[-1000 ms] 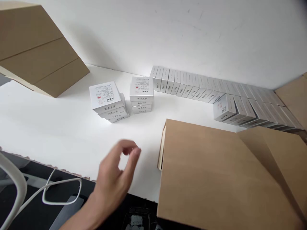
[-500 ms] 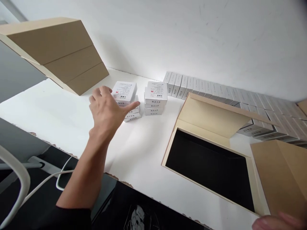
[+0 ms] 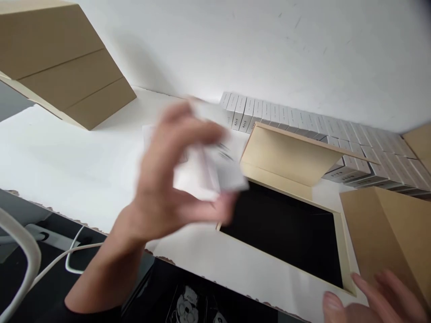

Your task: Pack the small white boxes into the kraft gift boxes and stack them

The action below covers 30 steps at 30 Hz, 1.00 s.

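White box [image 3: 232, 172]: pinched in the left hand [image 3: 182, 179], tilted and motion-blurred, in the air above the white table [image 3: 67, 152], appearing just over the left end of an open brown box [image 3: 343, 255].
Left grip: parted around the white box, thumb at its lower edge, fingers at the upper side.
Right hand [image 3: 380, 296]: cut off at the bottom edge, thumb and fingers spread, beside the near right corner of the open brown box; cannot tell if touching the rim.
Upright white boxes [image 3: 303, 119]: lined up along the wall, beyond the raised lid.
Left-hand change: half a second ago splayed at the left stack; now farther right, fastened on the white box.
Right-hand change: now more fully in view.
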Motion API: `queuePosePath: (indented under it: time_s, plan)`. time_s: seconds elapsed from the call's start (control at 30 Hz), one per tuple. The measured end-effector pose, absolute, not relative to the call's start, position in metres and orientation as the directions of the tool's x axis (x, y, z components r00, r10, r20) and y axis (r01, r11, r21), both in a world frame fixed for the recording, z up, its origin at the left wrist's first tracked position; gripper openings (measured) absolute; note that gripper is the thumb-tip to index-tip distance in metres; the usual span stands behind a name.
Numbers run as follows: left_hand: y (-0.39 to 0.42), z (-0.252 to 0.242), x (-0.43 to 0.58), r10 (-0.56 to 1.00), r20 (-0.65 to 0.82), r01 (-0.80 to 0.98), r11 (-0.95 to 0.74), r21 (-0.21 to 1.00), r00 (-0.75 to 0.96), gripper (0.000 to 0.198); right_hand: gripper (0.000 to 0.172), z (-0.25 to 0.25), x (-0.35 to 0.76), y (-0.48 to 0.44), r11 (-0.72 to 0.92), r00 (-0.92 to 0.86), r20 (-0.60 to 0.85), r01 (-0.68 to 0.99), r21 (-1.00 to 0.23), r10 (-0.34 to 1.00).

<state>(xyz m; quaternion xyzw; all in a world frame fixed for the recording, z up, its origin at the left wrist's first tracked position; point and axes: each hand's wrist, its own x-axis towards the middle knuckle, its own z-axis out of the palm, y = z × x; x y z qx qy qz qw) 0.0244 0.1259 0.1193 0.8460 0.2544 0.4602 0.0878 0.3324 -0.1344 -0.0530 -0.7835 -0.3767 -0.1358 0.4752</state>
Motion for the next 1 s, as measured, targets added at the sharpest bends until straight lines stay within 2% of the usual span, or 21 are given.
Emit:
queuePosePath:
  time_s: [0.03,0.07,0.13,0.17,0.27,0.33,0.5,0.57,0.7,0.8,0.9,0.97,1.0]
  plan:
    - [0.121,0.123,0.036,0.432,0.616,0.238,-0.897,0.374,0.659,0.036,0.048,-0.045,0.324,-0.125,-0.128,0.494,0.678,0.848,-0.515,0.544]
    - [0.117,0.126,0.048,0.327,0.481,0.148,-0.916,0.372,0.813,0.038,0.038,-0.038,0.315,-0.117,-0.065,0.369,0.701,0.905,-0.420,0.610]
    - [0.108,0.128,0.073,0.149,0.242,0.060,-0.938,0.341,0.959,0.044,0.028,-0.026,0.302,-0.105,0.026,0.191,0.701,0.957,-0.287,0.687]
    - [0.104,0.126,0.084,0.121,0.145,0.072,-0.950,0.305,0.982,0.043,0.027,-0.022,0.299,-0.102,0.041,0.161,0.691,0.963,-0.267,0.705]
    - [0.095,0.115,0.109,0.214,-0.132,0.237,-0.953,0.189,0.968,0.031,0.028,-0.021,0.300,-0.103,0.084,0.123,0.687,0.962,-0.260,0.717]
    - [0.091,0.105,0.115,0.269,-0.196,0.297,-0.946,0.131,0.943,0.046,0.029,-0.024,0.303,-0.106,0.094,0.104,0.680,0.964,-0.247,0.726]
    - [0.087,0.094,0.111,0.295,-0.220,0.325,-0.939,0.116,0.930,0.086,0.030,-0.023,0.299,-0.104,0.063,0.167,0.694,0.954,-0.293,0.700]
    - [0.084,0.092,0.105,0.313,-0.180,0.338,-0.932,0.128,0.932,0.098,0.030,-0.021,0.300,-0.104,0.074,0.166,0.695,0.951,-0.301,0.700]
    - [0.072,0.082,0.093,0.307,-0.085,0.317,-0.933,0.167,0.948,0.099,0.034,-0.022,0.310,-0.114,0.110,0.112,0.677,0.955,-0.276,0.727]
    - [0.065,0.078,0.082,0.282,-0.017,0.280,-0.941,0.189,0.959,0.092,0.034,-0.024,0.312,-0.121,0.097,0.139,0.656,0.946,-0.310,0.742]
    - [0.070,0.080,0.066,0.221,0.190,0.151,-0.933,0.325,0.956,0.064,0.030,-0.022,0.307,-0.122,0.075,0.179,0.634,0.933,-0.353,0.753]
    - [0.083,0.081,0.051,0.310,0.386,0.165,-0.916,0.366,0.869,0.039,0.030,-0.019,0.303,-0.120,0.078,0.178,0.640,0.933,-0.350,0.748]
    - [0.092,0.080,0.042,0.403,0.502,0.251,-0.905,0.345,0.765,0.026,0.032,-0.018,0.301,-0.119,0.080,0.178,0.646,0.934,-0.349,0.743]
